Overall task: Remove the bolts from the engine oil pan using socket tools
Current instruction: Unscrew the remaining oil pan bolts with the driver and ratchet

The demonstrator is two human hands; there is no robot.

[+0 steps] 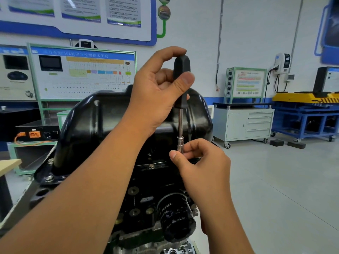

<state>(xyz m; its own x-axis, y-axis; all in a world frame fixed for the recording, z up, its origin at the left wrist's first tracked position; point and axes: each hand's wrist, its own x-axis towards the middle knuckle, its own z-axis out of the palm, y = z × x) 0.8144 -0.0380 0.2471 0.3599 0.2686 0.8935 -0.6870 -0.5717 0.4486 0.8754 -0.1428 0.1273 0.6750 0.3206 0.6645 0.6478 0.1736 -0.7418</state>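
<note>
Nearest the camera, low in the frame, there's the black oil filter (pixel 176 219) jutting toward us off the engine block (pixel 139 197). Just above it, the right hand (pixel 200 162) pinches the silver socket (pixel 180 144) between thumb and fingertips, steadying it right at the oil pan's near flange; the bolt under it is hidden, so I can't tell how far out it is. One flange bolt (pixel 151 166) sits in plain sight just left of that hand, another (pixel 49 177) way out at the near left corner, both yet to come out. Up the steel shaft now: the left hand (pixel 159 92) curls round the black driver handle (pixel 181 79), thumb across the front, forefinger hooked over the cap. Behind it bulges the oil pan (pixel 95 118), glossy black pressed steel. That'll be stiff, fairly weighty and probably slick, best taken by the flange edges. The bolts are small, hard, easily dropped. Far back, a training board (pixel 82 72) and grey cabinet (pixel 244 123)
</note>
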